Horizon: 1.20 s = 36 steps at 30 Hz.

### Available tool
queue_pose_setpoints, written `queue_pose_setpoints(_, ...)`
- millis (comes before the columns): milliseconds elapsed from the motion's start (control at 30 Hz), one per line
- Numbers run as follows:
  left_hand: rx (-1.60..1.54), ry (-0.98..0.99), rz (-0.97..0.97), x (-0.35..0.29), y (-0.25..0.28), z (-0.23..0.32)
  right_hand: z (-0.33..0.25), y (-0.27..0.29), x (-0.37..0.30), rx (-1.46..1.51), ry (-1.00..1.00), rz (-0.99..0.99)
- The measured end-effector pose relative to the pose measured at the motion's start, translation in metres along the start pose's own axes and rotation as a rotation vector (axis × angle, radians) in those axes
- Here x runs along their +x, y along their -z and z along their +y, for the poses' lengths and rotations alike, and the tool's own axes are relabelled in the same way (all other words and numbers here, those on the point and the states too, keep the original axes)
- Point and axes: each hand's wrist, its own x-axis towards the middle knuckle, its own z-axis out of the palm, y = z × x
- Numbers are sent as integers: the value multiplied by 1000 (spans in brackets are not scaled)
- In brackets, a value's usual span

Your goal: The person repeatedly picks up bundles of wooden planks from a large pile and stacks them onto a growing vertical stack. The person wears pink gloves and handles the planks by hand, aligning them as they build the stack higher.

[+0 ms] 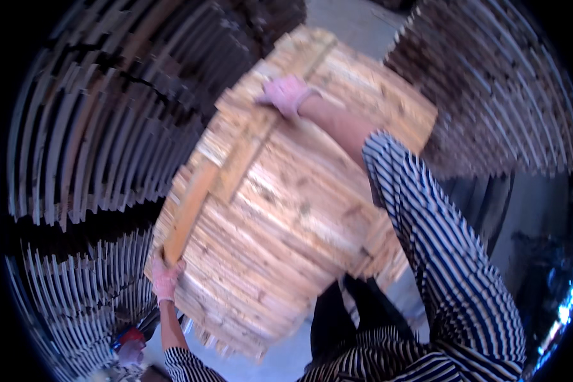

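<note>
A big stack of pale wooden boards [299,210] lies before me, its boards side by side in a layer. A narrow wooden strip [192,213] runs across them near the left edge. My left hand [167,280], in a pink glove, is closed round the near end of this strip. Another flat strip [239,167] lies beside its far end. Farther off, my right hand [288,95], also in a pink glove, reaches over the stack and rests by the far end of that second strip. Its fingers look stretched out, though blurred.
Tall stacks of dark, weathered boards [108,121] rise on the left, with more stacked boards [490,89] at the far right. Another crosswise strip [312,57] lies on the stack's far part. Grey floor [350,25] shows beyond. A red and pink item [131,347] is at lower left.
</note>
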Motion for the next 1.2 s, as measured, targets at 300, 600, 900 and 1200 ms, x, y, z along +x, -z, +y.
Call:
queue_pose_setpoints(300,-16,-382,63,-127,-51,176,38,-13,-215,393,42,586)
queue_pose_setpoints(600,-506,-310,-908,-280,-336,333,40,-246,-607,655,-1354,177)
queue_pose_setpoints(900,253,-327,-485,-173,-576,392,-66,-415,-731,1147,-1537,-84)
queue_pose_setpoints(1200,307,-227,-554,-167,-593,427,-98,-531,-665,1315,-2061,-341)
